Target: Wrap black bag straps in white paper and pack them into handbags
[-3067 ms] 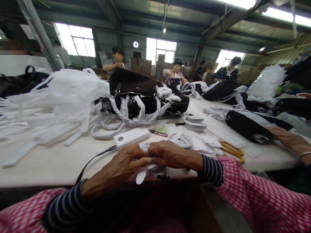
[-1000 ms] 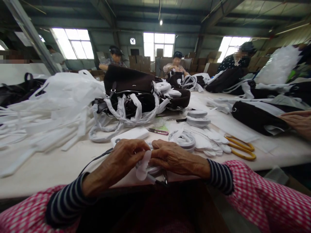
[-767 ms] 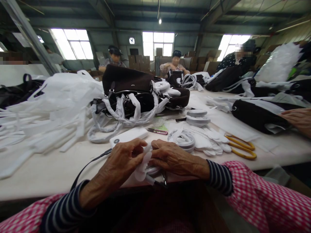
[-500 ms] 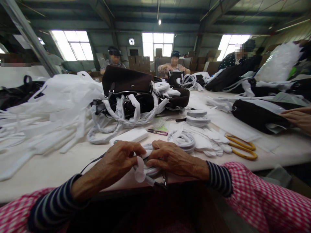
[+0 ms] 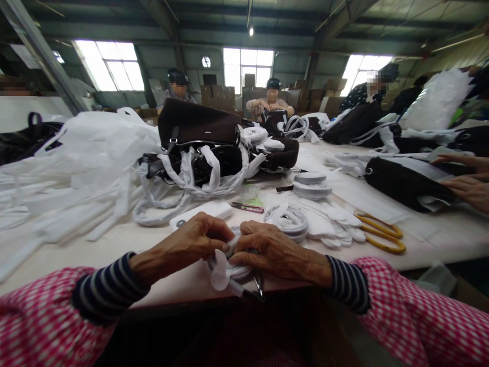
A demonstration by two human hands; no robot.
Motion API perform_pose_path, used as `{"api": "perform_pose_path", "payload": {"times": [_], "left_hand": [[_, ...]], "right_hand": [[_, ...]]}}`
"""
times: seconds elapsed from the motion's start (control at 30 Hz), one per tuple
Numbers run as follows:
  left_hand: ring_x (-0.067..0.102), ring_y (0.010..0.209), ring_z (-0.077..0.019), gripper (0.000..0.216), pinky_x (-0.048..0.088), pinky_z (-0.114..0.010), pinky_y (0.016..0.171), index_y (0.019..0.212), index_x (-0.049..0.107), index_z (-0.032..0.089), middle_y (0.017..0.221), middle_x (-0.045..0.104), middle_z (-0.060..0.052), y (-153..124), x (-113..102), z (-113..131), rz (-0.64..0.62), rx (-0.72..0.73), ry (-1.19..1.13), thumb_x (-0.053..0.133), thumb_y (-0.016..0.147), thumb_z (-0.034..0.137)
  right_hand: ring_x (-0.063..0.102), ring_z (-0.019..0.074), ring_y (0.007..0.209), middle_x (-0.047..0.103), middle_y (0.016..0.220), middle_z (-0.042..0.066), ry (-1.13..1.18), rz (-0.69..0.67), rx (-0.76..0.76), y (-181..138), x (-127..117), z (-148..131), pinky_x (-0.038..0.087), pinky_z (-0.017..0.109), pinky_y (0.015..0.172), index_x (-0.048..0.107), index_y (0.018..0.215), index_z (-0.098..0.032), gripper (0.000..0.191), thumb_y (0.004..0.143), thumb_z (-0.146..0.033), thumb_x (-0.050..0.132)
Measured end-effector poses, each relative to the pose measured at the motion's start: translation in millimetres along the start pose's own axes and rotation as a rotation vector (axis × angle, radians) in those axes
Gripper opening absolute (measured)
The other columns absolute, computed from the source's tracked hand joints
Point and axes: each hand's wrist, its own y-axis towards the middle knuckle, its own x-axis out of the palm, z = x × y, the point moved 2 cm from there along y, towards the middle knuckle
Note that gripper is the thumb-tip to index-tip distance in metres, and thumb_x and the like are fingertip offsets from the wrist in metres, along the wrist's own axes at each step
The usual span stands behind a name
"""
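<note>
At the table's front edge, my left hand pinches the white wrapping on a coiled strap. From the other side my right hand closes its fingers on the same coil, hiding much of it. A pale, rounded flap of wrapping hangs from the coil below my left fingers. A metal clip with a dark end sticks out at the table edge. Just beyond my right hand lies another white wrapped coil.
Yellow-handled scissors and small thread snips lie on the table. Dark bags with wrapped straps are heaped ahead. White foam strips spread on the left. A co-worker's hands touch a black bag at the right.
My left hand and forearm have shifted slightly, the forearm swinging inward and up. My right hand stays on the coil. The co-worker's second hand has come into view at the right.
</note>
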Motion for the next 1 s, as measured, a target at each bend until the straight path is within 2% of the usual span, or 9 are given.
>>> {"api": "perform_pose_path", "payload": {"times": [0.07, 0.17, 0.23, 0.37, 0.47, 0.57, 0.73, 0.87, 1.0], "left_hand": [[0.056, 0.062, -0.0133, 0.020, 0.038, -0.023, 0.056, 0.086, 0.076, 0.017, 0.075, 0.071, -0.001, -5, 2, 5, 0.038, 0.038, 0.113, 0.060, 0.076, 0.021], [0.058, 0.066, -0.0154, 0.022, 0.038, -0.026, 0.062, 0.072, 0.073, 0.020, 0.069, 0.067, 0.000, -9, 2, 22, 0.111, 0.152, 0.533, 0.053, 0.069, 0.011], [0.056, 0.063, -0.0158, 0.021, 0.035, -0.027, 0.061, 0.068, 0.071, 0.021, 0.064, 0.065, 0.001, -10, 2, 29, 0.122, 0.164, 0.711, 0.052, 0.069, 0.010], [0.060, 0.070, -0.0156, 0.026, 0.037, -0.025, 0.063, 0.077, 0.074, 0.022, 0.075, 0.070, 0.000, -11, -1, 24, 0.100, 0.196, 0.619, 0.051, 0.072, 0.011], [0.059, 0.070, -0.0149, 0.023, 0.039, -0.024, 0.066, 0.084, 0.076, 0.021, 0.075, 0.069, 0.000, -10, -3, 12, 0.072, 0.231, 0.538, 0.053, 0.084, 0.017], [0.055, 0.066, -0.0142, 0.020, 0.037, -0.024, 0.062, 0.081, 0.076, 0.020, 0.071, 0.066, 0.001, -7, -3, 4, 0.058, 0.180, 0.467, 0.057, 0.088, 0.025], [0.059, 0.074, -0.0154, 0.019, 0.042, -0.023, 0.066, 0.085, 0.076, 0.017, 0.078, 0.069, 0.000, -1, -3, 2, 0.000, 0.157, 0.299, 0.058, 0.088, 0.025], [0.062, 0.077, -0.0176, 0.021, 0.044, -0.025, 0.070, 0.086, 0.076, 0.016, 0.082, 0.072, -0.003, -1, -6, 11, -0.066, 0.212, 0.433, 0.056, 0.087, 0.023], [0.066, 0.087, -0.0208, 0.022, 0.046, -0.027, 0.079, 0.089, 0.077, 0.019, 0.092, 0.076, -0.005, -2, -6, 20, -0.059, 0.230, 0.620, 0.055, 0.084, 0.019]], "right_hand": [[0.051, 0.0138, 0.078, 0.050, 0.084, -0.001, 0.001, 0.003, -0.004, 0, 1, 0, 0.034, 0.027, 0.070, 0.078, 0.096, -0.020, 0.021, 0.102, -0.035, 0.065], [0.052, 0.0150, 0.082, 0.052, 0.085, 0.000, -0.015, 0.011, -0.003, 0, 2, 0, 0.035, 0.027, 0.072, 0.078, 0.102, -0.021, 0.020, 0.102, -0.035, 0.064], [0.052, 0.0154, 0.083, 0.053, 0.086, 0.001, -0.017, 0.023, 0.009, 0, 3, -1, 0.035, 0.027, 0.072, 0.078, 0.105, -0.021, 0.021, 0.102, -0.036, 0.064], [0.051, 0.0143, 0.080, 0.050, 0.083, 0.000, 0.018, 0.047, 0.020, -1, 4, -1, 0.034, 0.026, 0.070, 0.080, 0.101, -0.020, 0.019, 0.101, -0.034, 0.067], [0.051, 0.0130, 0.077, 0.047, 0.081, -0.001, 0.053, 0.064, 0.023, -1, 3, -2, 0.034, 0.026, 0.069, 0.080, 0.098, -0.020, 0.017, 0.099, -0.033, 0.070], [0.052, 0.0127, 0.079, 0.049, 0.085, -0.001, 0.063, 0.084, 0.021, -2, 2, -3, 0.035, 0.025, 0.071, 0.080, 0.097, -0.019, 0.015, 0.098, -0.031, 0.071], [0.052, 0.0118, 0.074, 0.049, 0.083, -0.001, 0.037, 0.097, 0.052, -2, 1, -5, 0.035, 0.025, 0.067, 0.079, 0.089, -0.018, 0.015, 0.095, -0.031, 0.075], [0.052, 0.0113, 0.073, 0.051, 0.082, -0.001, 0.014, 0.127, 0.052, -2, -1, -7, 0.034, 0.024, 0.065, 0.078, 0.085, -0.018, 0.015, 0.093, -0.030, 0.077], [0.054, 0.0113, 0.073, 0.054, 0.083, 0.000, 0.013, 0.172, 0.028, -4, 2, -5, 0.035, 0.024, 0.064, 0.079, 0.087, -0.019, 0.012, 0.092, -0.029, 0.078]]}}
